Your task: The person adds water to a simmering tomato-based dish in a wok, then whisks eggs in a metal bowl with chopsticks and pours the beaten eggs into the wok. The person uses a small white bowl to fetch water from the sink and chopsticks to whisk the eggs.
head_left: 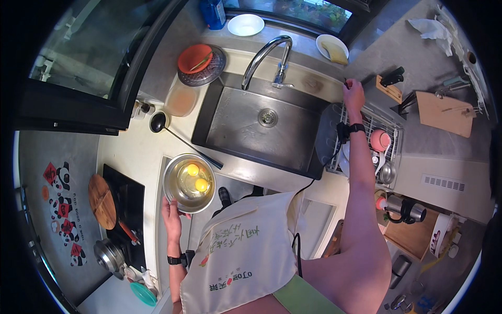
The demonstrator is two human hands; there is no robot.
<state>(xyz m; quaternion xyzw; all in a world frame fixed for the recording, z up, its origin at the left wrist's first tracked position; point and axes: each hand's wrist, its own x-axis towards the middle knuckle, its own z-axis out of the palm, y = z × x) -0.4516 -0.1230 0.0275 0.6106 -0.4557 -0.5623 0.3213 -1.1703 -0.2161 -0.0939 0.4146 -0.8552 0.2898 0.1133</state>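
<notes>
Two unbroken egg yolks (201,184) sit in clear white inside a stainless-steel mixing bowl (168,183) at the front edge of the counter, left of the sink (238,118). The left hand (172,215) is closed on the bowl's near-left side; whether the counter also bears part of its weight, I cannot tell. The bowl is round and so has no long axis; its mouth faces up.

The hands are well apart, with the sink's width between them. The right arm stretches forward and right across the wire dish rack (372,116), and the right hand (354,97) is at the rack's far left corner, its fingers bent inward. A small dark tip shows by those fingers, but I cannot tell whether they grip it. From this hand the bowl lies to the left and nearer the body, on the far side of the sink.

A black ladle (157,123) lies just beyond the bowl, its long axis slanting from its head at far left to its handle end near the sink's front corner; the left hand is nearer to it. Close by the right wrist are a pink cup (380,140) in the rack and a knife block (389,89) behind.
</notes>
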